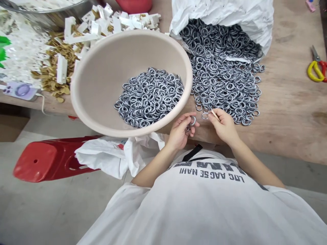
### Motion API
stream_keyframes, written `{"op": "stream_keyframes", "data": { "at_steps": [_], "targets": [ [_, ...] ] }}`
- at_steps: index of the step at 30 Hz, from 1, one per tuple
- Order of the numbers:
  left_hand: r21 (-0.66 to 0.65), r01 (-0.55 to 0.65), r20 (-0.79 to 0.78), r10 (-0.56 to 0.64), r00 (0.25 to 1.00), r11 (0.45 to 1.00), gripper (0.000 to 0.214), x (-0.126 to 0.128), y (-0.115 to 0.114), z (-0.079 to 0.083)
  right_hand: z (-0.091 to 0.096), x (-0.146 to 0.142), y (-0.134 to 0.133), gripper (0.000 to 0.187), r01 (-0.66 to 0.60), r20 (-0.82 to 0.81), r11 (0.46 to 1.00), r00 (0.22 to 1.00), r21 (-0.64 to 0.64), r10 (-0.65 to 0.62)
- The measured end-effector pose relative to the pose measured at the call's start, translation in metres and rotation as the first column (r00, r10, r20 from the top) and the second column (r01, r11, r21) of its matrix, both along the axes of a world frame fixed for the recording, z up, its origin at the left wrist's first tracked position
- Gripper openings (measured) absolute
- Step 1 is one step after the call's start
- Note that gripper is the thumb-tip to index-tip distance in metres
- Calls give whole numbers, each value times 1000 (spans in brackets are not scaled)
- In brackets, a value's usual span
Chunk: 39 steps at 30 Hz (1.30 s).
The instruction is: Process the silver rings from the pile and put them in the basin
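A wooden table [288, 126] carries a beige basin [102, 78] of grey metal rings [148, 98], with a larger heap of rings [227, 81] spilling from a white bag [219, 20] to its right. At the table's near edge, the left hand [180, 132] holds one ring [193, 120] closed between its fingertips. The right hand [223, 126] pinches a thin pale stick [215, 115], slanting far-left, its tip just right of another ring [204, 116] between the hands.

Yellow-handled scissors [316, 69], red stool [51, 160], white plastic pieces [61, 69]
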State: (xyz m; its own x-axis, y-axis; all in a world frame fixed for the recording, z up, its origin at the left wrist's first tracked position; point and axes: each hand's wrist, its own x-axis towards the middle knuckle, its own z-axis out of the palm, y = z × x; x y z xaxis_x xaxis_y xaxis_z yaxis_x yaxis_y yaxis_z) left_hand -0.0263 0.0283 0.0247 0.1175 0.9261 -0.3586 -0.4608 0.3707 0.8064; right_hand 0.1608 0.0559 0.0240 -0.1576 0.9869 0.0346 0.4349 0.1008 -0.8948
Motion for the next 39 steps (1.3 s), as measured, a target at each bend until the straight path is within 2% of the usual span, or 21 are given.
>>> {"op": "stream_keyframes", "data": {
  "at_steps": [2,3,6,8,12,15,18,21,25,30,32,35,37,39],
  "targets": [
    [-36,52,52,-50,997,998,36,9,0,2,2,-1,-7,27,9,-287,992,957,-128,-46],
    [-40,72,72,-69,995,997,38,15,0,3,4,-2,-11,29,20,-374,985,924,-169,-83],
    [5,85,87,-85,993,996,42,33,-2,4,6,-9,-24,29,82,-467,978,868,-194,-165],
    [41,62,85,-65,994,997,41,42,-3,3,6,-12,-31,25,92,-467,980,869,-174,-164],
    [39,41,87,-44,995,998,45,49,-4,0,6,-9,-36,19,55,-401,996,913,-77,-81],
    [38,75,84,-78,993,996,49,47,-4,0,7,-1,-34,23,39,-365,997,929,-62,-59],
    [54,108,83,-112,990,993,48,45,-5,1,9,6,-29,34,-48,-354,998,935,-44,29],
    [41,152,96,-155,983,988,51,43,-5,2,10,7,-26,31,-85,-280,996,956,22,88],
    [33,179,112,-182,977,983,51,43,-7,1,10,2,-30,26,-43,-256,995,965,93,66],
    [35,166,126,-169,978,985,51,46,-7,1,6,0,-29,25,-15,-352,1000,936,1,14],
    [25,164,144,-166,976,986,52,48,-5,3,7,4,-27,26,7,-317,1000,949,1,-6],
    [2,149,177,-147,973,989,57,48,-3,6,13,10,-29,24,20,-102,989,995,148,-5],
    [-26,108,178,-102,979,994,58,48,-1,9,18,12,-33,24,-65,114,962,993,266,36],
    [-47,71,167,-63,984,996,59,48,-1,11,20,12,-38,26,-160,281,931,957,328,65]
  ]
}}
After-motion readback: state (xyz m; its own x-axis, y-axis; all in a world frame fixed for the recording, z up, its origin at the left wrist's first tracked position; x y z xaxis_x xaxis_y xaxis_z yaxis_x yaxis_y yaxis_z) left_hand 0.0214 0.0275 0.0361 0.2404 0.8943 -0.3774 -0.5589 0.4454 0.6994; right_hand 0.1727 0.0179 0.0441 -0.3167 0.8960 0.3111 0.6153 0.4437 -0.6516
